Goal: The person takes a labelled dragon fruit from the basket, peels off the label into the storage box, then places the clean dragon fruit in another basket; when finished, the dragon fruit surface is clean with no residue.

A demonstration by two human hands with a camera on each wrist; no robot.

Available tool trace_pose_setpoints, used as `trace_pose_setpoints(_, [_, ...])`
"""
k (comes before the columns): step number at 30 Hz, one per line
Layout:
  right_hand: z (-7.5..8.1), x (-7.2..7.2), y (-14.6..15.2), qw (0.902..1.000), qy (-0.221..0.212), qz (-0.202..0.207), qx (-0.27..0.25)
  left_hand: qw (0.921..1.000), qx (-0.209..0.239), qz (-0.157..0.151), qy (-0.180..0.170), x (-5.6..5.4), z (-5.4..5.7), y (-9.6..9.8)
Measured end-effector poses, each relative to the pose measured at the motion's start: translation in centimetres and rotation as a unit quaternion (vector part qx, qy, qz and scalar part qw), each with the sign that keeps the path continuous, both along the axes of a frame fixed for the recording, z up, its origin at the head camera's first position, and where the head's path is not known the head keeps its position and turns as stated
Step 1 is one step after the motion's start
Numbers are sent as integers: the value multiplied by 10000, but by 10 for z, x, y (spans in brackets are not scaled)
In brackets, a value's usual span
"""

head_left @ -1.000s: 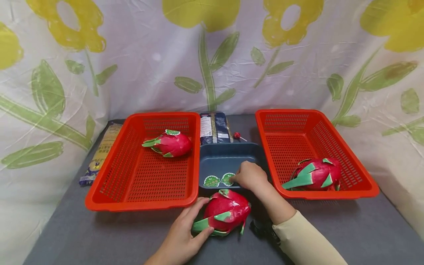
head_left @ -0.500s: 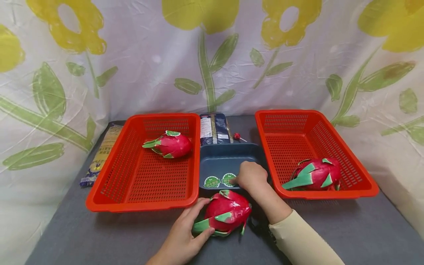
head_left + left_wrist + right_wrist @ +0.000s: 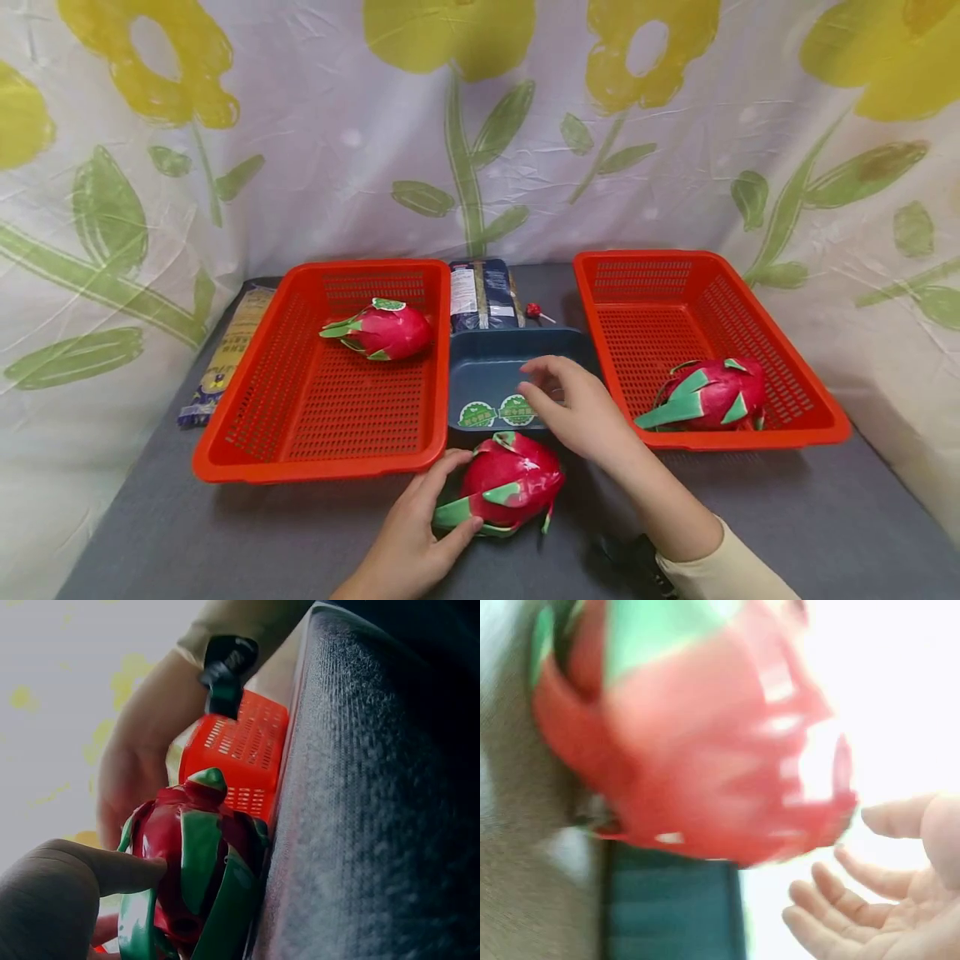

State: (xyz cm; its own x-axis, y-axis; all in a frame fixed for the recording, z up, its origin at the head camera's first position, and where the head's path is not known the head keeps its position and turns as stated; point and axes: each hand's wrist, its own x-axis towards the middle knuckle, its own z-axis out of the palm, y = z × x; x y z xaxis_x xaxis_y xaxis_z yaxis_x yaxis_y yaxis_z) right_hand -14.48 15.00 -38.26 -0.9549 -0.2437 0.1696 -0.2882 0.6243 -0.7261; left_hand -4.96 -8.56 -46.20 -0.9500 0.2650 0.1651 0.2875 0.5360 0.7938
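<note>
In the head view, my left hand [image 3: 416, 525] holds a pink dragon fruit [image 3: 517, 483] by its green-leaved end on the table. Its thumb presses the skin in the left wrist view, with fingertips on the other side. My right hand [image 3: 581, 408] hovers over the front right of a dark blue tray [image 3: 487, 337], fingers loosely bent and holding nothing. Two round green stickers, a left sticker [image 3: 477, 414] and a right sticker [image 3: 517, 410], show at the tray's front wall. The right wrist view has the blurred dragon fruit [image 3: 720, 750] beside the spread right hand [image 3: 900, 892].
A red basket [image 3: 247, 450] on the left holds a dragon fruit [image 3: 390, 331] bearing a green sticker. Another red basket [image 3: 802, 437] on the right holds a dragon fruit [image 3: 727, 392]. Behind the tray lie a navy packet [image 3: 483, 296] and a lollipop [image 3: 534, 311]; a yellow packet [image 3: 236, 346] lies far left.
My right hand has come away from the right sticker, rising a little with its fingers uncurling. The left hand and its dragon fruit have stayed in place.
</note>
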Motion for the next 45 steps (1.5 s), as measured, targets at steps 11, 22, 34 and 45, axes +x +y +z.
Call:
trace_pose_setpoints(11, [40,51,63,9785,1666,-1016,-665,9996,-29,-130,-253,-1,2,1])
trace_pose_setpoints(22, [30,73,155,9292,1536,-3209,-999,9980,-152,-111,-596,-3,3,3])
trace_pose_setpoints(34, [-16,58,246,8928,107,-4499,198,9977,-311,36,-599,-6,3,4])
trace_pose_setpoints(45, [-48,43,266,8999,-518,-4220,-971,9996,71,208,189,-2,-4,9])
